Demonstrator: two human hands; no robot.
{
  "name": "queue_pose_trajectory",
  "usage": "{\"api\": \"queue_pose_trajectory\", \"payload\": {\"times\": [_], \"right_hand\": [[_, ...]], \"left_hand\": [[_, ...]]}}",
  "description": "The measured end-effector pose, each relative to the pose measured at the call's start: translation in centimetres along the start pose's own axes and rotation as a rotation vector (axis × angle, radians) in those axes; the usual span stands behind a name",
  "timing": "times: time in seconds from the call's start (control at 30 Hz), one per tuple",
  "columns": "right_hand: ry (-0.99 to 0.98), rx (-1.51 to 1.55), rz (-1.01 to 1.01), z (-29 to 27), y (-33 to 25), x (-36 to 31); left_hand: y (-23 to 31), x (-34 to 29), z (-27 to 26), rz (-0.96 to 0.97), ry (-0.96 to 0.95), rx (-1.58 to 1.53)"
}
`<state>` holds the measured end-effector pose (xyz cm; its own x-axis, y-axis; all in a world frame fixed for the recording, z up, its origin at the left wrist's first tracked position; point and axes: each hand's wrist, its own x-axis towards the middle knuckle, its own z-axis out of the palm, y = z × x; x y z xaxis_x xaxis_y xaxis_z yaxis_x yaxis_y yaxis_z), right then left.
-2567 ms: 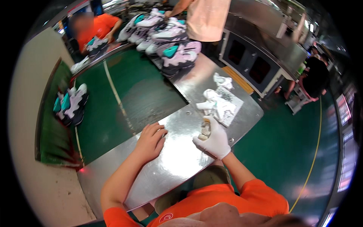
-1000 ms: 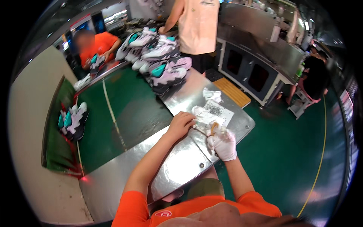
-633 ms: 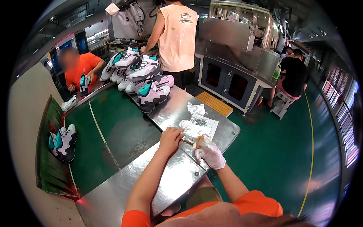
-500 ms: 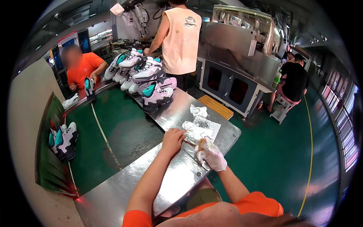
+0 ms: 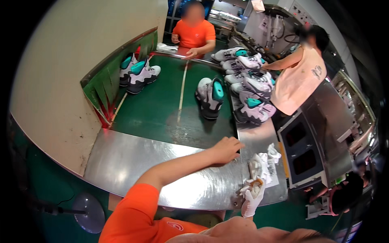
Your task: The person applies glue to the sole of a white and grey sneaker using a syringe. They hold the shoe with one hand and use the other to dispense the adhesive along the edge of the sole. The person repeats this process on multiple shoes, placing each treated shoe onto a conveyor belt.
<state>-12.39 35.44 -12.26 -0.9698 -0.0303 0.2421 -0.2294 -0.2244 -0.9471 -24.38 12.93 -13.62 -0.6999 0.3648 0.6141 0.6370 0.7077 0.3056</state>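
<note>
My left hand (image 5: 226, 150) is bare and lies palm down at the inner edge of the metal table, its fingers loosely bent and a little apart. No object shows clearly in it. Low at the table's right corner, my right hand (image 5: 252, 202) wears a white glove. Its fingers close round a small tan, curved piece (image 5: 256, 183) whose kind I cannot make out. Just beyond that hand are crumpled white cloths (image 5: 257, 165). A grey, white and black sneaker (image 5: 210, 98) with a teal insert stands on the green belt beyond my left hand.
Several similar sneakers (image 5: 251, 83) are piled along the metal side ledge (image 5: 259, 135). A pair of sneakers (image 5: 142, 76) stands by the green flap curtain (image 5: 97, 87). Co-workers in orange (image 5: 196, 35) and a pale sleeveless top (image 5: 300, 75) work beyond. A fan (image 5: 88, 212) is at lower left.
My view has swung left. The sneaker by the far co-worker's hand now stands nearer on the belt, apart from that hand. My left hand has moved away from the cloths and my right hand.
</note>
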Motion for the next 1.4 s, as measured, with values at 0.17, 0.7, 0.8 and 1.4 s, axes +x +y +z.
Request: {"api": "queue_pose_trajectory", "payload": {"times": [0.17, 0.7, 0.8, 1.4], "right_hand": [[-0.041, -0.501, -0.192, 0.2, 0.2, 0.0], [0.170, -0.462, 0.209, 1.3, -2.0, -0.5], [0.108, -0.254, 0.153, -0.1, 0.4, -0.2], [-0.162, -0.464, 0.141, -1.9, -1.9, 1.2]], "left_hand": [[-5.4, -1.5, -10.5, -0.134, 0.010, 0.212], [-21.6, 17.5, -8.7, -1.274, -0.185, 0.198], [-19.5, 16.2, -9.7, -1.217, -0.136, 0.230], [10.7, -11.1, -23.7, 0.268, -0.256, 0.343]]}}
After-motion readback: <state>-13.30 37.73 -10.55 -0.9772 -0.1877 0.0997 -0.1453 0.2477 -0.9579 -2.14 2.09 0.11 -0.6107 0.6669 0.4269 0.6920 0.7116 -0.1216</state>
